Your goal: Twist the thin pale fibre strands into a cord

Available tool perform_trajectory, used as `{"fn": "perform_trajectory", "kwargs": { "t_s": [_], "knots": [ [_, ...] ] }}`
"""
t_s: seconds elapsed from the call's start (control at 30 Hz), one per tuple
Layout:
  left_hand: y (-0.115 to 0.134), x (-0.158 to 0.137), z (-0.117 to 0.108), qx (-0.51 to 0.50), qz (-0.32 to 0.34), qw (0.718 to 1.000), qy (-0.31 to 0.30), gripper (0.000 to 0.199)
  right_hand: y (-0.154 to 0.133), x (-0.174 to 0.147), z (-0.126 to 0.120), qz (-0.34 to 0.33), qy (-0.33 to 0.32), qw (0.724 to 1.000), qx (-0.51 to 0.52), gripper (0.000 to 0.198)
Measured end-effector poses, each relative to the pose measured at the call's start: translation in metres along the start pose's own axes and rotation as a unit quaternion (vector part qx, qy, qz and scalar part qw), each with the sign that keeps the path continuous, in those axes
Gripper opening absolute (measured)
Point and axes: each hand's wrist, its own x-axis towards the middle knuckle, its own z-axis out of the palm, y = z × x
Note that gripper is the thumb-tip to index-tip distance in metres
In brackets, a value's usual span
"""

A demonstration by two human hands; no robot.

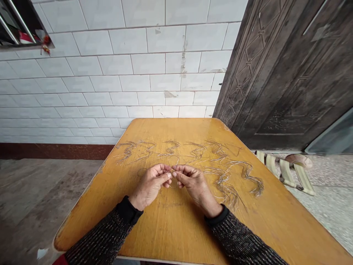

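Note:
Over the middle of the wooden table (165,224), my left hand (154,180) and my right hand (193,182) meet fingertip to fingertip. Both pinch a thin wire (173,157), which makes a small loop above the fingers. Short ends of it show below them; the exact crossing is hidden by my thumbs. Bunches of wavy thin wire lie beyond and to the right of my hands. Nearest my right hand is a loose bunch (223,184), with another bunch (252,176) further right. A row of smaller bunches (171,147) spreads across the table behind.
A white tiled wall (118,66) stands behind the table's far edge. To the right is a dark carved door (275,73). A stool with pale woven straps (288,173) stands on the floor by the table's right edge. A barred window (19,22) is at upper left.

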Motion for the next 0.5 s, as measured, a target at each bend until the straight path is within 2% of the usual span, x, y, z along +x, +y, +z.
{"fn": "perform_trajectory", "kwargs": {
  "t_s": [0.27, 0.5],
  "knots": [
    [0.0027, -0.001, 0.0012, -0.015, 0.006, 1.0, 0.007, 0.02, -0.0048, -0.0033, -0.0023, 0.022, -0.027, 0.999, 0.014, 0.028],
    [0.0048, -0.0019, 0.0035, -0.015, 0.023, 0.999, 0.033, 0.02, -0.0031, -0.0026, -0.0047, 0.027, -0.007, 1.0, 0.012, 0.032]
  ]
}}
